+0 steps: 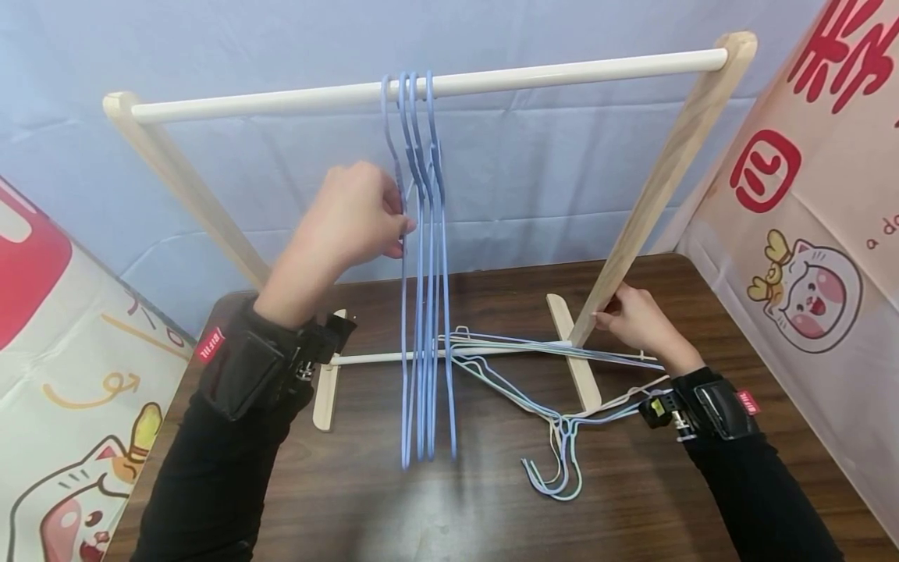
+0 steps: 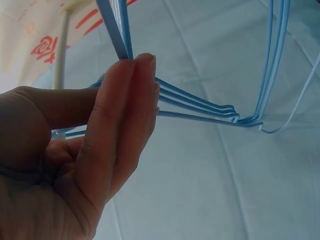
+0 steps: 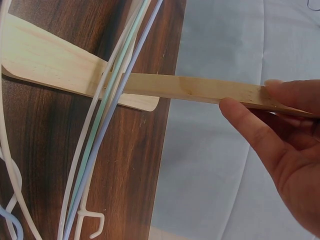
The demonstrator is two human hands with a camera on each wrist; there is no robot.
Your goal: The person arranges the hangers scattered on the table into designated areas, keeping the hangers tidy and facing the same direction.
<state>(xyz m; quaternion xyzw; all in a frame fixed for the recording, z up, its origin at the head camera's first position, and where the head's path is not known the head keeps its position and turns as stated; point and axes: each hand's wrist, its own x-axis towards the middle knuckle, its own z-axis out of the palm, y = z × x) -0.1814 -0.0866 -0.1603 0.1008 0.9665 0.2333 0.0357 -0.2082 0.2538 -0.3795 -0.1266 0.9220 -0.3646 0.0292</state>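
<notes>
Several blue hangers hang side by side from the white rail of a wooden rack. My left hand pinches the leftmost of these hangers by its shoulder, below the hook; in the left wrist view the fingers close on the blue wire from the side. Low on the rack's right upright, my right hand grips the wood between thumb and fingers, also clear in the right wrist view, where the wooden bar runs into the hand.
A loose pile of hangers in white, green and blue lies on the brown table by the rack's right foot. Its left foot stands near my left forearm. Pale blue cloth hangs behind.
</notes>
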